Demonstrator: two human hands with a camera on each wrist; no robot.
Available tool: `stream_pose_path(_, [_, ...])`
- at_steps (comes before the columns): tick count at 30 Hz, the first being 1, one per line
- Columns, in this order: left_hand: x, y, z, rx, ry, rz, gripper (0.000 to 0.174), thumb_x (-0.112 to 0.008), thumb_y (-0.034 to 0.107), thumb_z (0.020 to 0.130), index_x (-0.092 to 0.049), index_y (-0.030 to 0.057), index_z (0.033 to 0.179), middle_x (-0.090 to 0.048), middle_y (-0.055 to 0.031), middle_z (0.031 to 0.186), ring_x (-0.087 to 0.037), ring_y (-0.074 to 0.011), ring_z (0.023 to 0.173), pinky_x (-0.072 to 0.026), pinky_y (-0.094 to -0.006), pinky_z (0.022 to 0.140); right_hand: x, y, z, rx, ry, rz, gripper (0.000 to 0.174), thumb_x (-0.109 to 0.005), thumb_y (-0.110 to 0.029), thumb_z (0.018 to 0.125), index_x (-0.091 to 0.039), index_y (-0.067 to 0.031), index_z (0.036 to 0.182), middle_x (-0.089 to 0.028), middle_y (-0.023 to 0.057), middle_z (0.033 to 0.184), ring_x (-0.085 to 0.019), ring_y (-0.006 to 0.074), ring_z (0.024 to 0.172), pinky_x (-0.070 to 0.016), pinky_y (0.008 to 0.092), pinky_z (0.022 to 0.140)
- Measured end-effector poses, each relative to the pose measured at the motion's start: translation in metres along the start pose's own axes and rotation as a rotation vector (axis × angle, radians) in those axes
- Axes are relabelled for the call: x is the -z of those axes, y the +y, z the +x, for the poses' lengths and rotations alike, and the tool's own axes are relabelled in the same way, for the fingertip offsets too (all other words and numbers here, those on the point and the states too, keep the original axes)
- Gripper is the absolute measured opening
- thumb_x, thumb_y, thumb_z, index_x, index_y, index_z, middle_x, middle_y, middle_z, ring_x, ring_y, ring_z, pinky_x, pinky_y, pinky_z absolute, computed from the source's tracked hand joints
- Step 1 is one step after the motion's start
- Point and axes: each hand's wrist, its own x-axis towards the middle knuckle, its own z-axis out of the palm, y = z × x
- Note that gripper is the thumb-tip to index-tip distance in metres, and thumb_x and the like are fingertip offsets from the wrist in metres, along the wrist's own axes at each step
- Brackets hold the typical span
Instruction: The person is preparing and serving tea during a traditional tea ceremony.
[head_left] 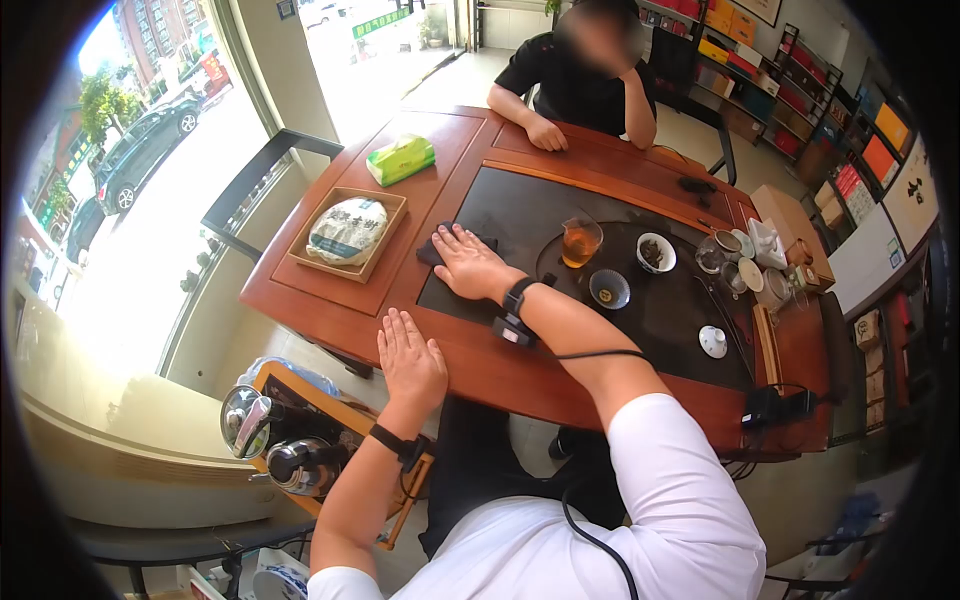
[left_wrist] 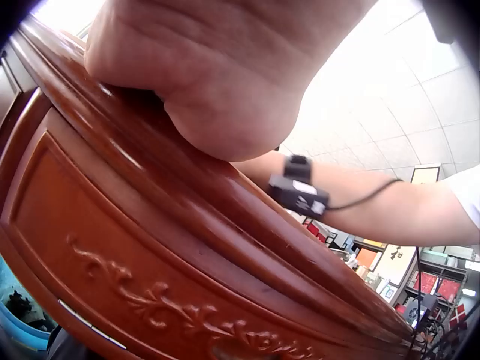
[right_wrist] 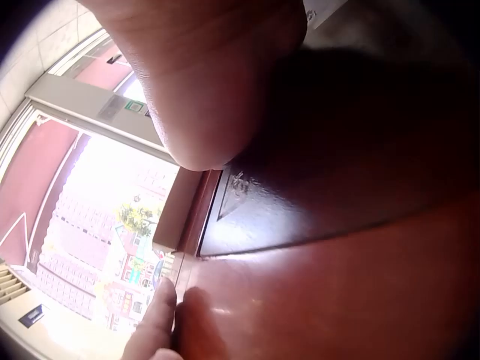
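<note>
In the head view my right hand [head_left: 468, 266] lies with straight fingers over a dark folded cloth [head_left: 429, 252] at the left end of the black tea tray [head_left: 520, 215]. Part of that cloth is hidden under the palm. My left hand [head_left: 412, 362] rests at the table's near edge, fingers straight and together, holding nothing. The left wrist view shows the heel of the left hand [left_wrist: 232, 105] against the wooden rim. From the right wrist, the right palm [right_wrist: 206, 112] appears low over the dark tray surface [right_wrist: 262, 217].
Right of my hand stand a glass pitcher of amber tea [head_left: 580, 243], a small bowl [head_left: 609, 289], a gaiwan with leaves [head_left: 655, 254] and its lid [head_left: 712, 341]. A boxed tea cake [head_left: 347, 232] and tissue pack [head_left: 400, 160] lie left. A person [head_left: 575, 85] sits opposite.
</note>
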Motion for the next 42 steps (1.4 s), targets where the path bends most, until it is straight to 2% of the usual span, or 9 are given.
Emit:
stream_pose_path(2, [0.003, -0.005, 0.005, 0.019, 0.075, -0.127, 0.073, -0.047, 0.026, 0.112, -0.025, -0.0154, 0.169, -0.021, -0.0356, 0.178, -0.020, -0.0467, 0.168, -0.0133, -0.0532, 0.138, -0.006, -0.005, 0.042, -0.096, -0.018, 0.041, 0.075, -0.046, -0.044, 0.115, -0.033, 0.0031, 0.171, -0.028, 0.0242, 0.181, -0.023, 0.0434, 0.169, -0.0196, 0.0507, 0.138])
stream_pose_path(8, [0.005, -0.020, 0.003, 0.183, 0.303, -0.614, 0.071, -0.039, 0.032, 0.120, -0.019, -0.0139, 0.171, -0.019, -0.0355, 0.179, -0.016, -0.0477, 0.169, -0.0135, -0.0524, 0.138, 0.014, -0.085, -0.041, 0.412, -0.256, 0.090, 0.077, -0.044, -0.047, 0.115, -0.031, 0.0030, 0.172, -0.026, 0.0234, 0.182, -0.020, 0.0410, 0.170, -0.0169, 0.0481, 0.139])
stream_pose_path(12, [0.010, -0.017, -0.001, 0.151, 0.279, -0.600, 0.073, -0.028, 0.044, 0.123, -0.023, -0.0106, 0.172, -0.021, -0.0305, 0.181, -0.018, -0.0423, 0.170, -0.0149, -0.0464, 0.138, 0.003, -0.035, 0.005, -0.026, -0.058, 0.055, 0.079, -0.047, -0.046, 0.114, -0.028, 0.0022, 0.173, -0.024, 0.0242, 0.182, -0.016, 0.0409, 0.171, -0.0127, 0.0485, 0.140])
stream_pose_path(16, [0.019, -0.023, 0.000, 0.249, 0.310, -0.840, 0.076, -0.027, 0.049, 0.123, -0.027, -0.0096, 0.171, -0.027, -0.0289, 0.180, -0.024, -0.0386, 0.169, -0.0194, -0.0426, 0.137, -0.002, -0.097, -0.040, 0.226, -0.176, 0.047, 0.079, -0.046, -0.047, 0.115, -0.027, 0.0013, 0.174, -0.022, 0.0260, 0.182, -0.016, 0.0425, 0.171, -0.0125, 0.0488, 0.140])
stream_pose_path(19, [0.019, -0.024, 0.002, 0.231, 0.267, -0.885, 0.078, -0.029, 0.051, 0.122, -0.023, -0.0084, 0.172, -0.025, -0.0314, 0.179, -0.023, -0.0414, 0.168, -0.0205, -0.0452, 0.136, 0.003, -0.087, -0.072, 0.191, -0.168, 0.050, 0.076, -0.045, -0.044, 0.115, -0.027, 0.0004, 0.174, -0.021, 0.0252, 0.183, -0.017, 0.0411, 0.171, -0.0127, 0.0482, 0.139])
stream_pose_path(23, [0.016, -0.027, 0.005, 0.225, 0.155, -0.715, 0.083, -0.023, 0.057, 0.121, -0.023, -0.0079, 0.173, -0.024, -0.0299, 0.180, -0.020, -0.0428, 0.169, -0.0162, -0.0464, 0.138, 0.009, -0.034, -0.049, -0.214, -0.053, 0.055, 0.072, -0.044, -0.037, 0.115, -0.025, -0.0014, 0.175, -0.017, 0.0256, 0.184, -0.013, 0.0408, 0.172, -0.0087, 0.0486, 0.139])
stream_pose_path(29, [0.006, -0.039, 0.014, 0.166, 0.092, -0.612, 0.085, -0.021, 0.057, 0.120, -0.021, -0.0102, 0.172, -0.023, -0.0307, 0.180, -0.016, -0.0418, 0.170, -0.0104, -0.0486, 0.139, 0.015, -0.073, -0.121, -0.041, -0.147, 0.077, 0.070, -0.048, -0.037, 0.115, -0.031, -0.0037, 0.175, -0.019, 0.0282, 0.182, -0.016, 0.0442, 0.170, -0.0143, 0.0511, 0.139])
stream_pose_path(37, [-0.009, -0.022, 0.038, 0.188, -0.053, -0.178, 0.088, -0.028, 0.059, 0.119, -0.024, -0.0126, 0.170, -0.025, -0.0339, 0.178, -0.020, -0.0448, 0.168, -0.0150, -0.0570, 0.136, 0.070, -0.010, -0.392, -0.386, -0.018, -0.005, 0.068, -0.053, -0.032, 0.114, -0.034, -0.0065, 0.174, -0.026, 0.0288, 0.180, -0.024, 0.0458, 0.168, -0.0190, 0.0543, 0.138])
stream_pose_path(42, [-0.015, 0.021, 0.034, -0.090, -0.154, 0.021, 0.086, -0.031, 0.058, 0.118, -0.027, -0.0115, 0.170, -0.026, -0.0344, 0.177, -0.024, -0.0471, 0.167, -0.0164, -0.0553, 0.137, 0.053, -0.040, -0.370, -0.435, 0.039, -0.058, 0.072, -0.052, -0.037, 0.114, -0.034, 0.0036, 0.171, -0.026, 0.0288, 0.180, -0.021, 0.0510, 0.167, -0.0178, 0.0554, 0.137])
